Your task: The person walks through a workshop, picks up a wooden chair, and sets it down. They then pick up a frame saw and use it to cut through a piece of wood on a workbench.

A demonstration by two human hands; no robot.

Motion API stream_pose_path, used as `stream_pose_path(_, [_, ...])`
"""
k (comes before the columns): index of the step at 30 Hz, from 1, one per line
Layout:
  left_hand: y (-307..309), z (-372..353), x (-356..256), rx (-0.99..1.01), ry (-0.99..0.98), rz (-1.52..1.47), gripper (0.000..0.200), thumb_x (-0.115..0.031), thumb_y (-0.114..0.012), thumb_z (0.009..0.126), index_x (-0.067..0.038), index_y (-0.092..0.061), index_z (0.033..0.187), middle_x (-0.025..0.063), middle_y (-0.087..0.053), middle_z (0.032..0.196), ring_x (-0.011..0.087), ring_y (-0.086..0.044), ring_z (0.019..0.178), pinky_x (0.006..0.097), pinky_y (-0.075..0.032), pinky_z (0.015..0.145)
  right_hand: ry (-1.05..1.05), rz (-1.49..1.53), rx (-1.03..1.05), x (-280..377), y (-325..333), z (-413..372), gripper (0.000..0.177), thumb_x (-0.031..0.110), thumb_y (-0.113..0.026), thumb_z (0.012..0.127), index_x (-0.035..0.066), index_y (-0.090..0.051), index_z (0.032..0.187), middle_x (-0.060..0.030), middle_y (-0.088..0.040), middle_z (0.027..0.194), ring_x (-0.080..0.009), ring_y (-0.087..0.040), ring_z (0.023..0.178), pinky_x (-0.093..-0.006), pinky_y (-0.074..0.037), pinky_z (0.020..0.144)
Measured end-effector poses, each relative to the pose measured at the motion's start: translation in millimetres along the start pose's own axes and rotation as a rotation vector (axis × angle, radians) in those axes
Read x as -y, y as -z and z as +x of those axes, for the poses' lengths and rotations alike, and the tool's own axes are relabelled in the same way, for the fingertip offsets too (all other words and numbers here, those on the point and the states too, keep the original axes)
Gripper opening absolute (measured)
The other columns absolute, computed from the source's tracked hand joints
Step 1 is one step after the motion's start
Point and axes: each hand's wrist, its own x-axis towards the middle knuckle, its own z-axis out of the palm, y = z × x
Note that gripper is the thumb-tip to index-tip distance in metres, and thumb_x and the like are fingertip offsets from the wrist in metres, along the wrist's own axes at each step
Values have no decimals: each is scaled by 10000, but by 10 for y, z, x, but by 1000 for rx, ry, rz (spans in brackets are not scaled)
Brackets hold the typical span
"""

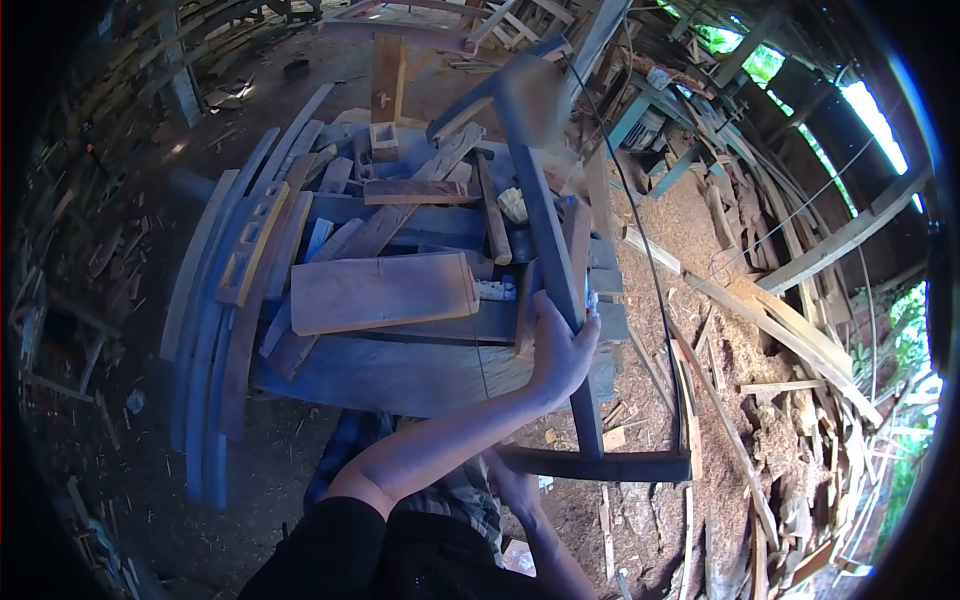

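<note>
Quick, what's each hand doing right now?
Left hand: closed around the long dark wooden bar.
Right hand: touching the lower crosspiece; grip cannot be told.

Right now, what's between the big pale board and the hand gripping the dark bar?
Head view: a small whitish scrap and a thin wood strip lie between the pale board and the left hand on the dark bar.

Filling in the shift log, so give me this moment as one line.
left hand: gripping long dark bar | right hand: at crossbar, grip unclear | around: plank pile, sawdust
</note>
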Motion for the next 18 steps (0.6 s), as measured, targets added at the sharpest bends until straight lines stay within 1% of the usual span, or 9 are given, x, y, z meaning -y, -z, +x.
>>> stream_pose_path(2, [41,20,-57,-2,-12,7,378,-114,-629,875,6,-330,1072,138,-511,880,230,-557,777,380,-444,703,-68,7,16,23,2,-7,422,437,-652,886,31,-538,871,-21,-540,592,-76,-526,489,-233,-425,425])
stream_pose_path(4, [95,-2,-328,140,257,-100,394,-135,-637,877,4,-333,1086,135,-515,898,213,-557,783,368,-450,696,-51,18,21,8,4,-4,417,431,-653,886,34,-525,870,-20,-538,591,-77,-522,484,-234,-424,425])
stream_pose_path(5, [84,17,-247,141,260,-99,394,-135,-637,877,4,-333,1086,135,-515,898,213,-557,783,368,-450,696,-29,31,20,19,9,-2,413,425,-654,887,38,-511,868,-19,-536,591,-77,-518,480,-235,-424,425])
stream_pose_path(7, [44,48,-48,134,47,29,418,-106,-661,868,-12,-315,1084,100,-525,905,103,-570,635,241,-475,507,-29,34,12,93,15,-22,412,419,-656,887,36,-506,866,-19,-535,588,-78,-513,474,-236,-421,422])
stream_pose_path(8, [39,51,-77,137,50,28,418,-106,-661,868,-12,-315,1084,100,-525,905,103,-570,635,241,-475,507,-26,35,5,121,15,-32,410,412,-657,887,34,-502,864,-19,-534,585,-78,-507,469,-237,-417,420])
stream_pose_path(10, [57,40,-132,146,11,111,453,-179,-641,894,10,-317,1149,97,-539,800,183,-578,712,361,-473,645,-37,45,-9,115,-15,-31,363,378,-632,901,42,-516,829,-17,-531,565,-81,-509,451,-238,-400,405])
stream_pose_path(14, [291,96,-283,188,-125,202,449,-213,-635,910,47,-383,1176,104,-573,788,170,-588,729,347,-485,669,-58,44,23,160,22,-37,329,313,-616,910,47,-546,730,-17,-528,533,-87,-507,422,-236,-387,390])
stream_pose_path(16, [597,164,-395,318,173,114,388,-248,-616,931,38,-496,1164,115,-615,839,167,-598,784,334,-489,713,-51,62,21,164,30,-12,348,319,-619,909,47,-548,703,-19,-533,535,-89,-507,420,-238,-388,389])
stream_pose_path(18, [959,286,-256,139,-141,214,312,-251,-595,940,-2,-578,1128,95,-643,881,171,-620,806,321,-496,739,-50,88,20,132,46,-2,368,325,-623,908,48,-550,677,-21,-538,537,-91,-508,419,-240,-389,388])
